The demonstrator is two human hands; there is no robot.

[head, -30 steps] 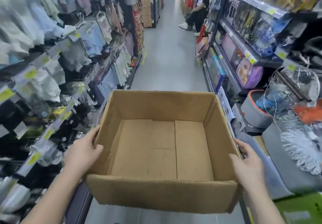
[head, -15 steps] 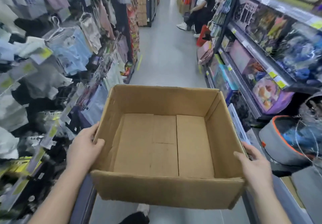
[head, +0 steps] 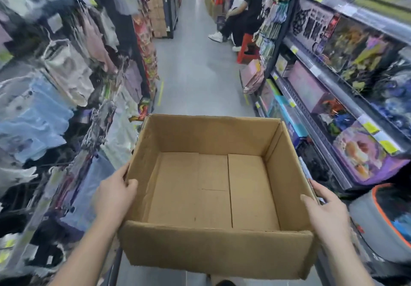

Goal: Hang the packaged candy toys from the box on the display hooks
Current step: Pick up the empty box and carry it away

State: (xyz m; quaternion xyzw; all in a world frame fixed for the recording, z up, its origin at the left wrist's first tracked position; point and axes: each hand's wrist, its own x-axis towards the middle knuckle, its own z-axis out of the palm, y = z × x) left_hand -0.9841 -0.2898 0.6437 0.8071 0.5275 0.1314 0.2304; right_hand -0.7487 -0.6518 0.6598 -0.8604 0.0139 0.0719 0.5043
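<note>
Box (head: 213,250) at 6 o'clock, centre-low in view, carried level over the aisle floor (head: 195,74), open side up. Interior shows bare cardboard only; no candy toys are visible in it. Left hand (head: 115,196) at 8 o'clock pinches the left wall, thumb over the rim, fingers outside. Right hand (head: 324,214) at 4 o'clock holds the right wall the same way. Both grips are narrow, one wall's thickness each. Judgement: hanging stock looks finished or not loaded, since there is nothing to hang. Hooks meant for the toys cannot be picked out, as the view is blurred. Risks noted:

1. Grip is on thin walls only, with no hand beneath, so a wall could fold and tip the box.
2. Both hands are taken, so any reach to a hook means a one-handed hold or setting the box down.
3. Garments (head: 66,74) hang close at 9 o'clock, and the left corner could snag one and pull it off.
4. Shelves (head: 333,85) at 3 o'clock and a grey tub (head: 367,219) at 4 o'clock sit just beside the right hand, so knuckles or a corner may knock goods.
5. A seated person (head: 244,19) on a red stool (head: 244,50) at 1 o'clock has legs out into the aisle.
6. The box hides the floor underfoot, so there is a trip hazard if walking on.
</note>
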